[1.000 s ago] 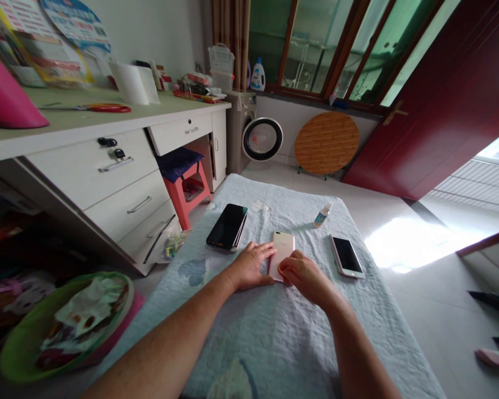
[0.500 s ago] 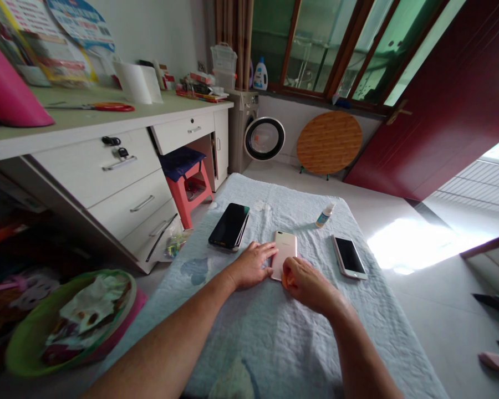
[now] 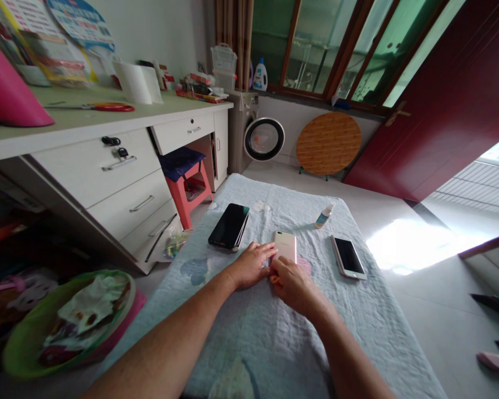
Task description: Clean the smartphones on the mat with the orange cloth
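Note:
A gold phone (image 3: 285, 245) lies face down in the middle of a light blue quilted cloth (image 3: 274, 332). My left hand (image 3: 249, 266) rests flat on the cloth with its fingers stretched out, the fingertips touching the phone's left edge. My right hand (image 3: 289, 282) is curled at the phone's near end, fingers pinched on its near left corner. A small pink patch (image 3: 304, 265) shows just right of that hand. A black phone (image 3: 229, 225) lies face up to the left and a white phone (image 3: 348, 256) to the right.
A small spray bottle (image 3: 323, 215) lies at the cloth's far edge. A desk with drawers (image 3: 108, 183) and a red stool (image 3: 187, 177) stand left. A green basin (image 3: 20, 354) of rubbish sits near left. A washing machine (image 3: 264, 138) and a dark red door (image 3: 441, 100) are behind.
My right hand has slid left along the phone's near end, from its right side to its left corner, uncovering the pink patch. My left hand has stayed flat.

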The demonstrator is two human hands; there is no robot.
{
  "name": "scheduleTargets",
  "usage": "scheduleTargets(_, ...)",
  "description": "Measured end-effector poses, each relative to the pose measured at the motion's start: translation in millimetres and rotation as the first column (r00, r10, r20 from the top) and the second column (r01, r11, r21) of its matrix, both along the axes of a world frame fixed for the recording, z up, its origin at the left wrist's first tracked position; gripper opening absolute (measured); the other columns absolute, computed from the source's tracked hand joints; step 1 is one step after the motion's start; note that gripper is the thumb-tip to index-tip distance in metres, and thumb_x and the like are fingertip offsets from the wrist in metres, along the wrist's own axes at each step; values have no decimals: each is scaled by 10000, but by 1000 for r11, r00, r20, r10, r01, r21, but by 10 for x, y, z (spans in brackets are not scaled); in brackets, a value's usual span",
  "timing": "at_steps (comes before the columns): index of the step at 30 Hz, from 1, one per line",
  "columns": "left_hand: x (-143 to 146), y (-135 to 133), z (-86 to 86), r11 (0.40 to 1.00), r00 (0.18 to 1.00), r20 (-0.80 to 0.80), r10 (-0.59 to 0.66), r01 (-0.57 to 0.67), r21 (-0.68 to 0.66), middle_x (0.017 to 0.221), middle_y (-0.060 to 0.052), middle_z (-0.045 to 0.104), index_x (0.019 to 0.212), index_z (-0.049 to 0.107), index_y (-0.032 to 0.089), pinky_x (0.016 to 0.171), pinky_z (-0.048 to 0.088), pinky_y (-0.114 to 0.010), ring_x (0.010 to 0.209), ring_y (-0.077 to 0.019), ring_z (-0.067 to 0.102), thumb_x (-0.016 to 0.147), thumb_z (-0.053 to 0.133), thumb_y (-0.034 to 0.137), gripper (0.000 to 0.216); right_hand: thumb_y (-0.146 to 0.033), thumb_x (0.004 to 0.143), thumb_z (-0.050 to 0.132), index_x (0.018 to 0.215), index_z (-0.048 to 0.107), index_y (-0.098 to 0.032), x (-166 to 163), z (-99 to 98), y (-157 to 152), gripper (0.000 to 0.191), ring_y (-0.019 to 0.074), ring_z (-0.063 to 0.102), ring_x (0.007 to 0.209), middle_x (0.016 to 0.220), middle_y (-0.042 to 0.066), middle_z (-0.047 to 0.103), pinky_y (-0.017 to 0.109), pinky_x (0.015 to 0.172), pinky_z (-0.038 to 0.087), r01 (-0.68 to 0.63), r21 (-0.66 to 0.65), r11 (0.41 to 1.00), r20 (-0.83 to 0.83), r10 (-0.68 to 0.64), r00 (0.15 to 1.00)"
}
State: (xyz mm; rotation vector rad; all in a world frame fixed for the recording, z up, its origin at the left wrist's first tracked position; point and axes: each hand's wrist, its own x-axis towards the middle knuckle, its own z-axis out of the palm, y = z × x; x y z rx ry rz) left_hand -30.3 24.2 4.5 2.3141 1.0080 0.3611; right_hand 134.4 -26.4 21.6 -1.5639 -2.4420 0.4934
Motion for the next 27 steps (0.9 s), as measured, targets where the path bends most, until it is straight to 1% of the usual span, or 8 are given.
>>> scheduleTargets(4,-1,-5,-30,1000,1000,18,11,-12,19,1478,-31,374,1353,457,229,1067,286,-379,1262,-251,396,901,450,355,469,-82,773,478,829,496,-177,-53,-26,7,112,145,497,773,875,38,554,242,676,326,8,14,1000,-35,-7,999)
scheduleTargets(7,4,-2,-35,1000,1000,13,12,-12,16,1480,-44,368,1353,458,213,1070,279,-372,1263,-252,392,891,480,367,488,-113,801,470,822,493,-176,-36,2,3,70,140,496,750,853,35,558,242,662,316,21,11,1000,-13,-21,1000)
scheduleTargets(12,19,8,-3,1000,999,-32,25,-26,-14,1489,-34,354,1368,438,235,1065,277,-376,1263,-255,386,873,531,381,524,-153,830,463,794,505,-179,75,74,-4,61,126,484,682,802,26,565,244,616,283,37,-32,999,71,-35,997)
scheduleTargets(16,28,10,4,999,998,-47,36,-37,-12,1490,-23,354,1369,437,237,1068,272,-370,1257,-255,384,852,555,333,538,-143,804,487,783,526,-174,163,95,6,55,129,483,688,784,28,581,247,640,285,44,-54,998,118,-37,992)
scheduleTargets(20,28,14,-13,999,998,-47,39,-39,-7,1489,-7,356,1365,439,256,1068,270,-371,1252,-251,389,839,560,302,542,-128,793,485,791,549,-169,220,103,12,76,139,497,731,786,37,592,245,665,296,65,-82,995,133,-54,990)
scheduleTargets(22,26,16,-18,999,999,-39,37,-37,-3,1486,-15,361,1367,438,244,1068,270,-363,1249,-249,393,834,565,299,551,-124,790,480,795,554,-169,239,121,7,87,142,505,751,795,41,596,240,663,300,72,-86,994,129,-61,990)
scheduleTargets(24,25,16,-23,999,999,-34,36,-36,1,1484,-22,365,1366,440,233,1066,272,-356,1247,-248,397,831,568,300,555,-122,784,482,795,557,-169,259,149,-2,89,138,508,743,806,44,599,234,649,302,77,-98,992,127,-64,990)
scheduleTargets(27,25,15,-29,999,999,-38,39,-39,0,1483,-17,366,1361,441,251,1062,276,-370,1249,-252,399,828,568,303,551,-117,770,493,794,561,-168,313,176,-9,88,128,505,706,819,45,602,232,622,295,101,-132,986,143,-82,986)
